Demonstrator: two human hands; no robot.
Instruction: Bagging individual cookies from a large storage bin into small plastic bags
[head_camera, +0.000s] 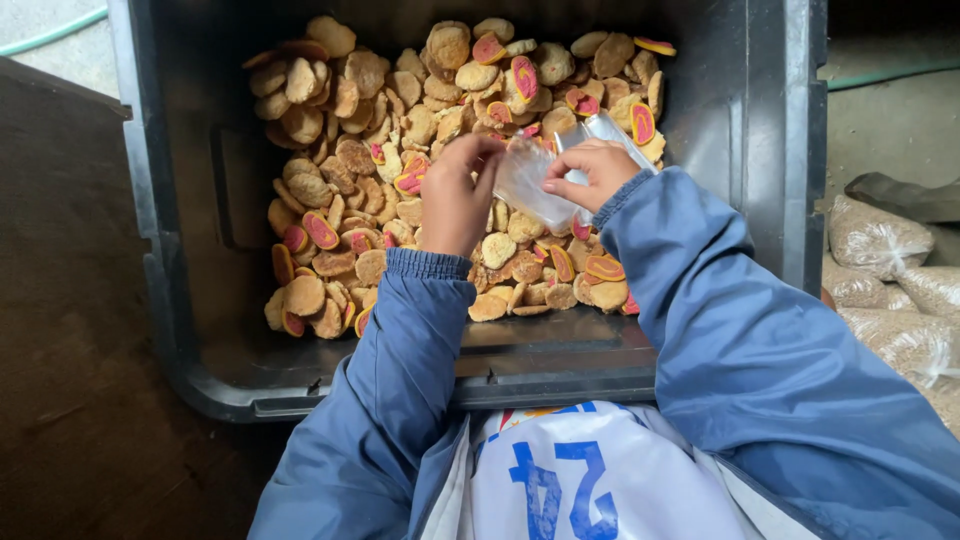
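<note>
Over the black plastic crate (170, 250), item by item, as I logged it from my remote station. Left hand (455, 200): fingers curled shut, pinching one edge of the clear plastic bag (535, 180). Right hand (590, 170): closed on the same bag's opposite edge, directly beside the left. Bag: held between the two hands, just above the heap. I judged it light, limp and slippery, best taken at its mouth edges with a pinch, as both hands did. Round biscuits (330, 140): tan, some with pink-and-yellow swirled faces, piled loose beneath and ahead of both hands; I judged them brittle and prone to crumble under a hard squeeze. Crate walls: rising close to the right of the right hand and well off to the left of the left hand; open room lay ahead over the heap. Filled clear sacks (880, 240): well to the right, outside the crate. Blue jacket sleeves (720, 330): covering both arms.
</note>
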